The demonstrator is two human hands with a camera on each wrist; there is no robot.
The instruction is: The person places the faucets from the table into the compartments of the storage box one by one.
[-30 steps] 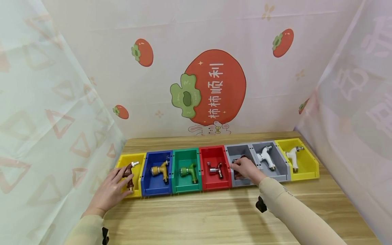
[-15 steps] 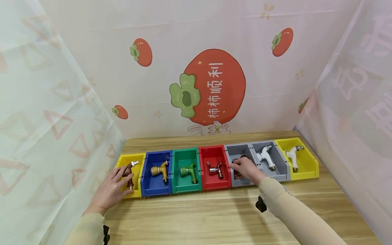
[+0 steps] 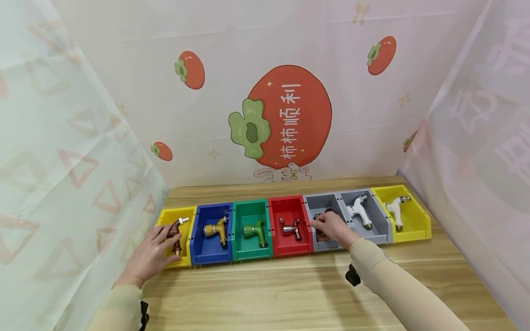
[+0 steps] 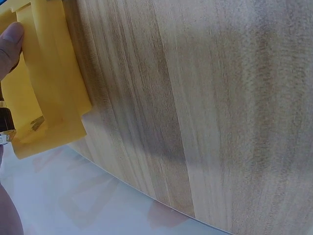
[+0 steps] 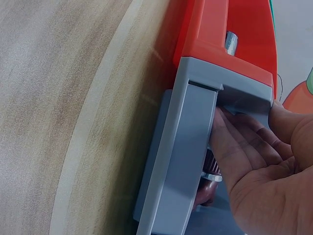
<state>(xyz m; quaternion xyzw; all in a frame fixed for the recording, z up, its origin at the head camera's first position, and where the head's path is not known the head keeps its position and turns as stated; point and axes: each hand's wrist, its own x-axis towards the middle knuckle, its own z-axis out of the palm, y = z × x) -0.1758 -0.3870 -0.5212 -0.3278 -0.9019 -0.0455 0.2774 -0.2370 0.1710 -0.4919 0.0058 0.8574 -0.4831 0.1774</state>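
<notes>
A dark red-brown tap (image 3: pixel 177 246) with a silver spout stands tilted in the yellow bin (image 3: pixel 188 214) at the far left. My left hand (image 3: pixel 151 253) reaches over that bin's front and grips the tap, its fingers across the body. In the left wrist view the thumb (image 4: pixel 11 41) lies at the bin's rim. My right hand (image 3: pixel 333 227) is down inside a grey bin (image 3: pixel 325 202), its curled fingers around another dark red tap (image 5: pixel 208 191) and its thumb at the wall beside the red bin. Most of this tap is hidden by the hand.
Between the hands stand a blue bin (image 3: pixel 198 250) with a yellow tap (image 3: pixel 221 230), a green bin (image 3: pixel 248 209) with a green tap (image 3: pixel 260 232), and a red bin (image 3: pixel 285 204) with a chrome-and-red tap (image 3: pixel 291 229). Further right, grey and yellow bins hold white taps (image 3: pixel 361 214).
The head view shifts very slightly. Both hands stay at their taps, and no tap visibly leaves its bin.
</notes>
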